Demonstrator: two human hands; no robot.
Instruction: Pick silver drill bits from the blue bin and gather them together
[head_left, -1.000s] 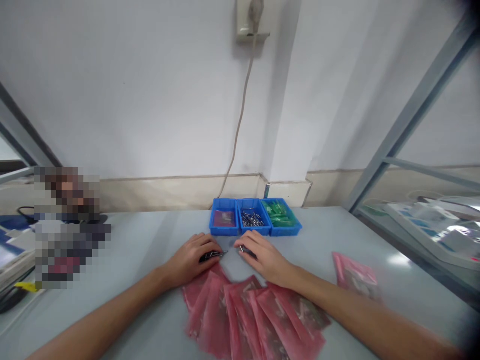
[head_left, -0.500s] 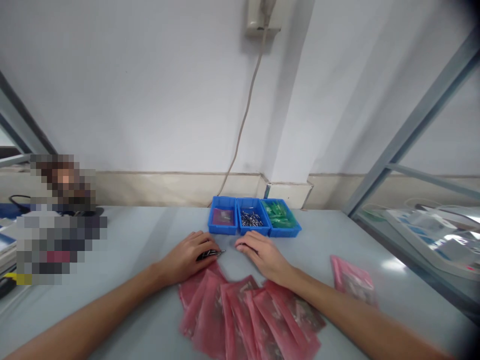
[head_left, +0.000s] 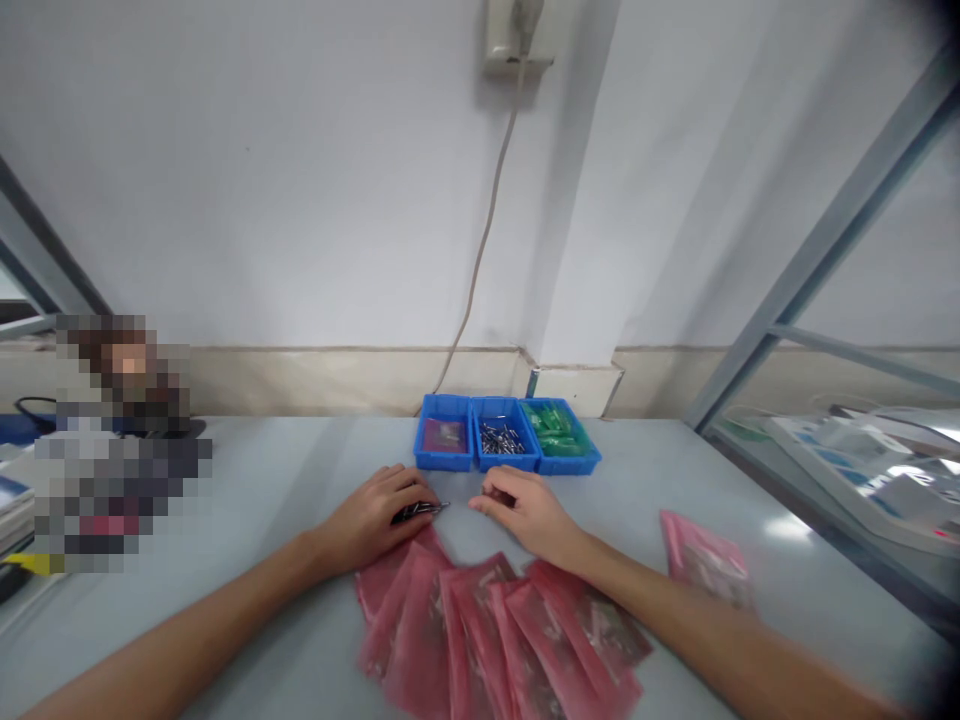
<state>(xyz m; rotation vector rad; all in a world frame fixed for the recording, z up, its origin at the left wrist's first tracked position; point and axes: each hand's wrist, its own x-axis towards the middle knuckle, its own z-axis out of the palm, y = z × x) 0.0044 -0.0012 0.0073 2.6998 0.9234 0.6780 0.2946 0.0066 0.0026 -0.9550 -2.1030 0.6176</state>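
My left hand (head_left: 382,510) rests on the table with its fingers curled round a bunch of thin, shiny metal pieces (head_left: 420,510), whose ends stick out past the fingertips. Facing it across a small gap is my right hand (head_left: 529,510), its thumb apart from the bent index finger; I see nothing held there, though the palm is hidden. Below both hands, several pink plastic bags (head_left: 480,630) lie fanned and overlapping, with small items inside. Beyond the hands, the middle blue bin (head_left: 506,463) contains similar metal pieces (head_left: 501,438).
The left blue bin (head_left: 444,462) holds a pink bag, and the right blue bin (head_left: 570,465) green packets. Another pink bag (head_left: 705,560) lies at the right. A cable (head_left: 487,220) hangs down the wall. A blurred-out person is at the far left, beside metal frame posts.
My right thumb has parted from the index finger, opening a gap between them. My left hand stays round the metal pieces. The view has shifted slightly.
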